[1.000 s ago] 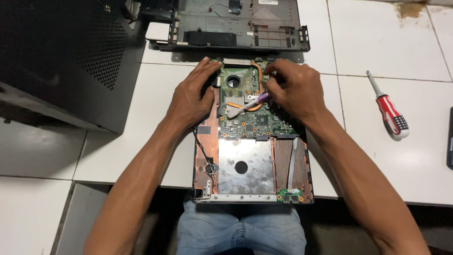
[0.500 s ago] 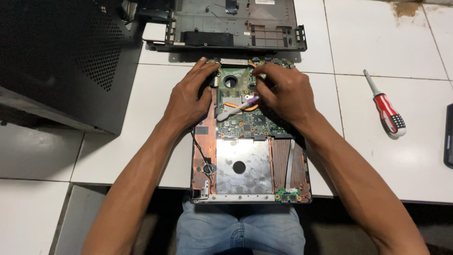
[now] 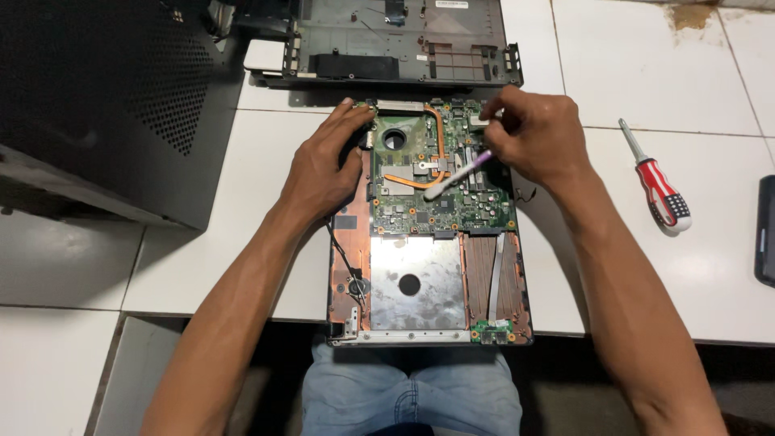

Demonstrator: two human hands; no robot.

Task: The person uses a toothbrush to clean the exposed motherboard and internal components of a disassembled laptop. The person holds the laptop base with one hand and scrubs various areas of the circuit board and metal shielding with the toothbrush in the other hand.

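While the left hand lies flat on the upper left corner of the laptop base, fingers together and their tips over the edge of the board, the right hand sits over the board's upper right corner. Its fingers are pinched around a thin tool with a pale tip and purple shaft, which slants down-left from the hand until its tip touches the board just right of the copper pipe. Below the board lies a metal plate with a round hole. Just above the base sits a grey cover, turned inside up. Well to the right of the base lies a red screwdriver on the white tiles. Left of the base stands a black perforated case. Blue jeans show below the base.
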